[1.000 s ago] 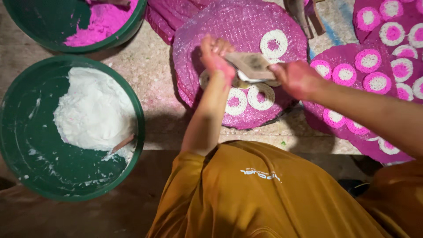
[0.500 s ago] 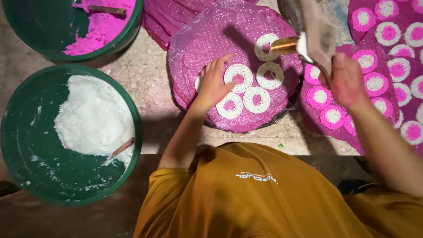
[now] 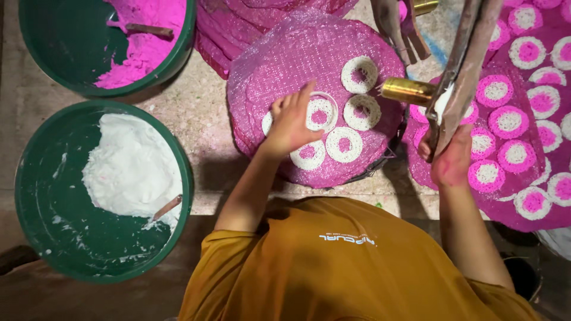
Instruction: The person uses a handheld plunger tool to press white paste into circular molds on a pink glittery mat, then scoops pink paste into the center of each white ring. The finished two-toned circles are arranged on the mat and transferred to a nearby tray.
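Observation:
My left hand rests fingers-down on a round pink woven mat, touching a white ring of pressed dough with a pink centre. Several more such rings lie around it on the mat. My right hand grips the long wooden handles of a press, held upright over the gap between two mats. The press's brass cylinder points left toward the rings.
A green basin at left holds white dough and a small stick. Another green basin above holds pink dough. A second pink mat at right carries several pink-and-white rings. More pink mats are stacked behind.
My right hand has carried the press from over the middle mat to the right and tipped it upright. My left hand let go of the press and dropped onto the rings.

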